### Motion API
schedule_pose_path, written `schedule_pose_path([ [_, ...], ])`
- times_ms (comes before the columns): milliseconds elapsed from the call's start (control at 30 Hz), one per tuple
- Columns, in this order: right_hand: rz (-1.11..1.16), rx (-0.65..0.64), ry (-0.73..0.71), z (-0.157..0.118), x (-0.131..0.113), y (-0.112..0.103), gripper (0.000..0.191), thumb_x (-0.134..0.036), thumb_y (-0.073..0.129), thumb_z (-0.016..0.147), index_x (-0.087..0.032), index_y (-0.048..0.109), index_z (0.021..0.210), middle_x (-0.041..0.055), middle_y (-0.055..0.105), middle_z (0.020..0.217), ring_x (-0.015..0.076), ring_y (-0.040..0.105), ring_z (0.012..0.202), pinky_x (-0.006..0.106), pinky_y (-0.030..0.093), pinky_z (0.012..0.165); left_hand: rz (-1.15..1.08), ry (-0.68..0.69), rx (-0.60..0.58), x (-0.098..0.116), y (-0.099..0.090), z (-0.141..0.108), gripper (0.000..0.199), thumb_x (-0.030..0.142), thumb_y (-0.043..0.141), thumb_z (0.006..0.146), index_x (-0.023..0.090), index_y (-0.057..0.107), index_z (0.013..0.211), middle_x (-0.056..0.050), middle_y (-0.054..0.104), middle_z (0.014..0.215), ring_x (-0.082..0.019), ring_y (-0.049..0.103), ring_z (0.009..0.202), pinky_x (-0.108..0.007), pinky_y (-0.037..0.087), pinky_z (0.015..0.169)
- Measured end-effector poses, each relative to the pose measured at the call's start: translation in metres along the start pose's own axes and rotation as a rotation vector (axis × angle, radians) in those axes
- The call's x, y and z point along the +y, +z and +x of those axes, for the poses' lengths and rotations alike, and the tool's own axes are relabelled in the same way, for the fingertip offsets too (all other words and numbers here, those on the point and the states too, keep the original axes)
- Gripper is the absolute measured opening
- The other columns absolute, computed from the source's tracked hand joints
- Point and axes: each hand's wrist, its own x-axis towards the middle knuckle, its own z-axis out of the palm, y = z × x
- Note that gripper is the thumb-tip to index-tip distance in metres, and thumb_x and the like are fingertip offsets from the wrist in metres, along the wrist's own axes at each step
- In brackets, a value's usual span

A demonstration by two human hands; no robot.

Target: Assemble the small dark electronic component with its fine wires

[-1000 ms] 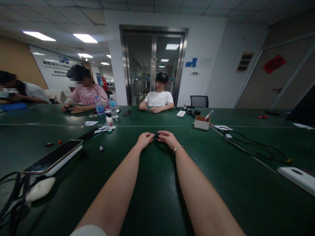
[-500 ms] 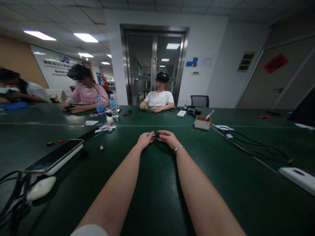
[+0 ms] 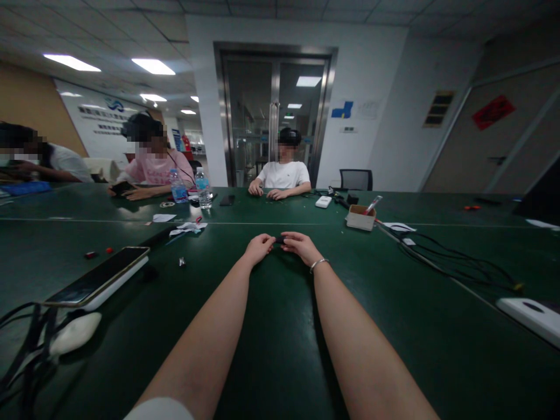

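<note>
2 bottles (image 3: 203, 191), 1 open box (image 3: 360, 221)

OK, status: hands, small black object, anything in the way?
Bare left hand, bare right hand: fingertips closed on small black object between. Details too small to tell. Nearby: shiny silver scrap, left; open beige box, ahead right.

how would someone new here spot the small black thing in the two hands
Find the green table and follow the two bare forearms to where the left hand and the right hand nearly meet. The small black thing is held between them. Unlike the much larger phone lying off to the left, it is tiny and held from both sides.
</note>
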Motion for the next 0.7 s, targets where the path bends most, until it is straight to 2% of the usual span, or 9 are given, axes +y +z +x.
schedule_pose_path([
  [167,0.012,0.028,0.018,0.0009,0.0000,0.0008,0.021,-0.002,0.062,0.075,-0.013,0.068,0.092,0.0035,0.067,0.077,0.0094,0.066,0.061,0.019,0.057,0.060,-0.083,0.048,0.007,0.0051,-0.0004,-0.0043,0.023,0.028,0.062,0.076,0.014,0.062,0.094,-0.004,0.061,0.078,-0.011,0.055,0.066,-0.021,0.045,0.056],
  [400,0.023,0.028,0.021,-0.0003,-0.0013,0.0021,0.019,-0.003,0.063,0.074,-0.013,0.068,0.090,0.0025,0.068,0.075,0.0086,0.066,0.058,0.017,0.057,0.058,-0.190,0.016,0.058,0.0047,0.0025,-0.0016,0.019,0.032,0.056,0.081,0.014,0.061,0.088,-0.004,0.061,0.079,-0.010,0.055,0.064,-0.019,0.043,0.051],
  [700,0.019,0.037,0.030,0.0004,-0.0008,0.0024,0.019,-0.002,0.062,0.075,-0.012,0.067,0.091,0.0038,0.069,0.076,0.0089,0.066,0.058,0.017,0.057,0.057,-0.223,0.023,0.076,0.0070,0.0007,-0.0026,0.018,0.023,0.064,0.074,0.015,0.062,0.090,-0.006,0.063,0.083,-0.012,0.057,0.072,-0.017,0.046,0.052],
])
